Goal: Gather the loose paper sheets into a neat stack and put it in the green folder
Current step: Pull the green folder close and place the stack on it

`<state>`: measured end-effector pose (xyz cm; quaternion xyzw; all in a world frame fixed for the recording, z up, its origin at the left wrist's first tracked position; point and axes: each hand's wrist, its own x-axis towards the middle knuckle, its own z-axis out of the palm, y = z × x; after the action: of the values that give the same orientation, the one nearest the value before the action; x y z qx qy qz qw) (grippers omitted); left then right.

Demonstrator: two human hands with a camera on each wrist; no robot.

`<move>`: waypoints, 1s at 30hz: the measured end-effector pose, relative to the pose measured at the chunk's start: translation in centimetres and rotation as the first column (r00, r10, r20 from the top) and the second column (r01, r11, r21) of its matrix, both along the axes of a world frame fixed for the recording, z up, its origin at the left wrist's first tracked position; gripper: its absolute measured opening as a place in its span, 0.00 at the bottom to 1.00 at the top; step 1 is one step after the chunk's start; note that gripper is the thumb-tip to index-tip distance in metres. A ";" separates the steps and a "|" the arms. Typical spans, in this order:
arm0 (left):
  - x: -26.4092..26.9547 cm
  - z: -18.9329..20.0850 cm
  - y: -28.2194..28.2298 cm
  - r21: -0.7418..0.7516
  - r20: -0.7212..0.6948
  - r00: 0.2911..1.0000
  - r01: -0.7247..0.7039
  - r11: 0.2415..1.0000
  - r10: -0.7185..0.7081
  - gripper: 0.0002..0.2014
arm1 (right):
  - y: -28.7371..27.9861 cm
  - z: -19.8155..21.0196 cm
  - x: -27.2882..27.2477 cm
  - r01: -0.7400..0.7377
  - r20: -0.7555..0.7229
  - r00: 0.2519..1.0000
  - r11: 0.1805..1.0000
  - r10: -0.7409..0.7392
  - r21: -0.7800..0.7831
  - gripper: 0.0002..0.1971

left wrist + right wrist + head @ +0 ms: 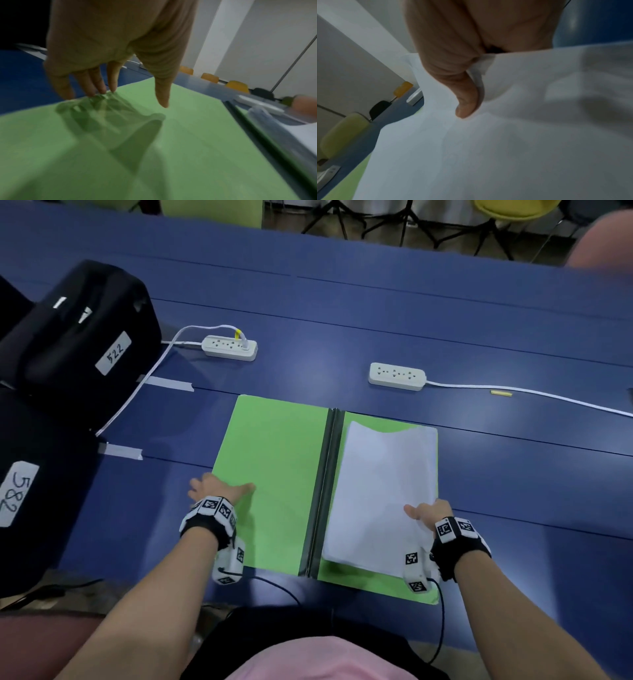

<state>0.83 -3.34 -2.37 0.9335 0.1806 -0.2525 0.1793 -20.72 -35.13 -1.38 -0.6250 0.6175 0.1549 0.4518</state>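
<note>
The green folder (270,474) lies open on the blue table, with a dark spine down its middle. A stack of white paper sheets (380,491) rests on its right half, far end curved up slightly. My left hand (219,489) sits at the left flap's outer edge, fingers (102,88) straight and touching that edge of the folder (171,148), thumb over the green. My right hand (426,513) grips the stack's right edge; the thumb (465,105) lies on top of the paper sheets (505,148) and the fingers are hidden beneath.
Two white power strips (230,348) (397,376) with cables lie beyond the folder. Black bags with labels (85,337) stand at the left. Grey tape strips (169,385) mark the table. Chairs stand past the far edge.
</note>
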 end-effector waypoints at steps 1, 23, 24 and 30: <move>0.0 -0.4 0.4 0.026 -0.009 1.000 0.018 1.000 -0.018 0.52 | 0.2 -0.1 0.1 0.011 -0.006 1.000 1.000 -0.011 -0.005 0.37; 1.9 -0.4 -0.1 0.259 -0.278 0.948 0.230 0.938 -0.156 0.61 | 3.0 0.1 0.9 0.003 -0.039 0.999 0.978 -0.011 -0.207 0.03; 1.5 0.2 -0.1 0.233 -0.256 0.954 0.216 0.948 -0.154 0.56 | 3.0 0.1 1.0 -0.004 -0.040 0.999 0.979 -0.004 -0.202 0.03; 2.0 1.2 1.5 -0.188 -0.186 0.982 -0.035 0.982 0.000 0.47 | 2.8 0.2 0.7 -0.039 -0.049 0.998 0.979 0.030 -0.198 0.02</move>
<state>2.84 -1.88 -1.21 0.8829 0.1798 -0.3530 0.2522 -19.98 -32.33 -1.14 -0.6738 0.6292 0.1143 0.3703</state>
